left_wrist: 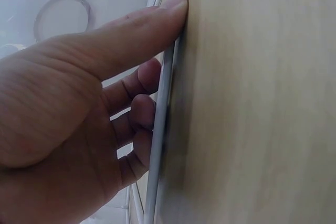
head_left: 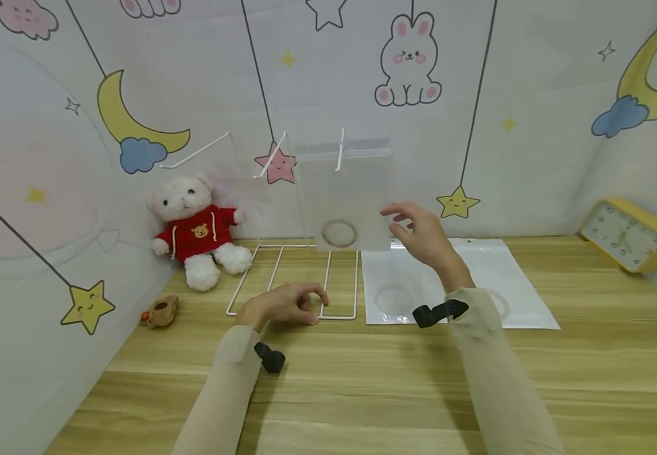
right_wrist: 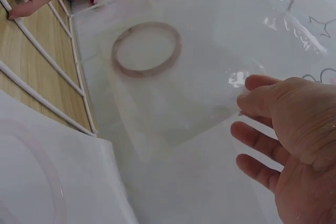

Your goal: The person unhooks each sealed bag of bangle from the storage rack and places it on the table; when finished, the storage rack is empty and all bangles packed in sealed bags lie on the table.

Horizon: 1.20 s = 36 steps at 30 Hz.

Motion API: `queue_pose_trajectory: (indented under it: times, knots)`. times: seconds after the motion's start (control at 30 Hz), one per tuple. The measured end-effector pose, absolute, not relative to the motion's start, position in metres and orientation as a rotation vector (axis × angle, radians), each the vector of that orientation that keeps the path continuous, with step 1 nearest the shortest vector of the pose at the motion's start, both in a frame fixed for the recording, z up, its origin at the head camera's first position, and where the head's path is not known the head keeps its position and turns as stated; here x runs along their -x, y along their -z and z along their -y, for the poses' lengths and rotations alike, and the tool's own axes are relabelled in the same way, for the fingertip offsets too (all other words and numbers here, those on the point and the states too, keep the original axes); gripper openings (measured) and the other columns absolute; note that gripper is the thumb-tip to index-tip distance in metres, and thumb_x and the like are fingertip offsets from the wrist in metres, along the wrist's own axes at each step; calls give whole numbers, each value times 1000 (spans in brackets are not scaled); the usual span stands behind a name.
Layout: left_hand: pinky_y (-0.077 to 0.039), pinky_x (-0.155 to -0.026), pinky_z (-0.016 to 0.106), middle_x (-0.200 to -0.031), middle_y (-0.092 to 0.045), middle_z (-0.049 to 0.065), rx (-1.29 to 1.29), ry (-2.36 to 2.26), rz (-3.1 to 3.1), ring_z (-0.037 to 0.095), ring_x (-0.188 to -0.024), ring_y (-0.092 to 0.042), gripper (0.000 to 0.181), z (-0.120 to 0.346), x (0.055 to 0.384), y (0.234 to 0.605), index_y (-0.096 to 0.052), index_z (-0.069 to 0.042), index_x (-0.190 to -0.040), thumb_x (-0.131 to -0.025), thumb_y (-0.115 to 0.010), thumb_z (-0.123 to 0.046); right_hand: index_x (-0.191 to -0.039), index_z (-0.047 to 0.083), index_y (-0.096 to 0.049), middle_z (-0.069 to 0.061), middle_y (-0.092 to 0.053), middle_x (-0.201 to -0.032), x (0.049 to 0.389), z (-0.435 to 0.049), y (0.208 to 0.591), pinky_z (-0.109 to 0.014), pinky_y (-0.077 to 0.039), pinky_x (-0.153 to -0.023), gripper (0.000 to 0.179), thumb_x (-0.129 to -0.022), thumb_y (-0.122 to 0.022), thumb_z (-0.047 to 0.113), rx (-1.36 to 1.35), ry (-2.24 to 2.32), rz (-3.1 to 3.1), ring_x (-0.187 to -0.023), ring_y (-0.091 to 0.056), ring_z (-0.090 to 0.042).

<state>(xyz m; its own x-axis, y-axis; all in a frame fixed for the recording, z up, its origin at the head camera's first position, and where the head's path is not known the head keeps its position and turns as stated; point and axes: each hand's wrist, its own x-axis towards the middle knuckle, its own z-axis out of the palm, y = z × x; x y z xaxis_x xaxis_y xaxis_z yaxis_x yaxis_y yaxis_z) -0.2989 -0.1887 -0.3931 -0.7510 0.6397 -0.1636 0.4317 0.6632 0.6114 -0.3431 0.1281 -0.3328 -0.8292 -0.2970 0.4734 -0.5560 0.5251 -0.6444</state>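
My left hand (head_left: 285,303) is at the front of a white wire rack (head_left: 356,284). Its thumb lies over the front base wire, and the other fingers curl against that wire in the left wrist view. A clear bag (head_left: 356,189) hangs upright at the rack's right prong (head_left: 340,150). Inside its lower part is a brownish-pink bangle (right_wrist: 114,56). Beside the bag's right edge, my right hand (head_left: 422,234) has loosely bent, spread fingers and holds nothing. Whether its fingertips touch the bag, I cannot tell.
On the wood table right of the rack lies a flat white packet (head_left: 430,265) showing pale ring shapes. A plush bear (head_left: 200,230) in red sits behind left, near a small brown toy (head_left: 163,311). A yellow clock (head_left: 626,234) stands at the far right. Two more prongs project leftward.
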Motion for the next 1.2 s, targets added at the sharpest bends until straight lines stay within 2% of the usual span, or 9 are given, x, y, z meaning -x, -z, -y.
queue_pose_trajectory:
  times: [0.3, 0.53, 0.9, 1.2]
  knots:
    - [-38, -66, 28, -74, -49, -1, -842, -817, -2490, 11, -67, -45, 29, 187, 300, 394, -62, -17, -118, -92, -75, -16, -119, 6, -68, -11, -65, -120, 339, -128, 329, -39, -50, -81, 26, -95, -62, -2, -749, -1212, 2388, -100, -62, -25]
    - [-38, -66, 28, -75, -50, -1, -824, -815, -2488, 11, -67, -46, 30, 187, 300, 395, -62, -17, -119, -92, -75, -17, -119, 7, -68, -11, -65, -117, 336, -126, 328, -39, -51, -79, 26, -95, -64, -1, -794, -1209, 2407, -97, -62, -24]
    - [-39, -69, 29, -75, -49, -1, -845, -809, -2488, 11, -68, -46, 30, 187, 301, 394, -61, -17, -120, -92, -74, -16, -107, 5, -72, -8, -65, -95, 332, -117, 323, -34, -51, -73, 13, -95, -67, 3, -807, -1097, 2272, -81, -57, -20]
    - [-38, -68, 29, -76, -50, -1, -833, -798, -2497, 11, -68, -45, 31, 187, 299, 392, -61, -16, -120, -92, -74, -17, -103, 4, -72, -10, -71, -102, 325, -118, 318, -35, -52, -67, 11, -95, -66, 0, -776, -1062, 2186, -76, -66, -23]
